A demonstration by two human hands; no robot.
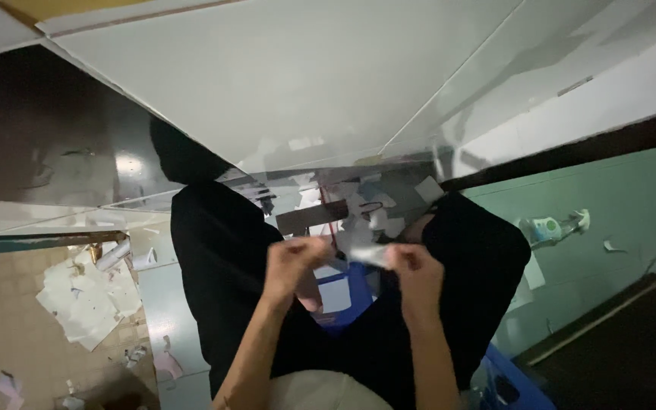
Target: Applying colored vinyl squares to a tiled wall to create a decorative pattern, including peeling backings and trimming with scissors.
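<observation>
I see a large white panel (290, 83) filling the far upper part of the view, with a dark glossy surface (39, 144) to its left. Near left, crumpled white papers (89, 296) lie on a tan tiled floor (1, 319), with paper rolls (119, 254) just beyond them. At right, a green wall (616, 212) carries a small white-green device (547, 228). A blue crate (518, 383) sits near right

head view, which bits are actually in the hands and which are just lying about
In hand:
- small pale strip, pinched between the left hand and right hand

Lying about:
- paper sheets on the tiled floor
- blue crate below the hands
- paper rolls
- green and white device
</observation>
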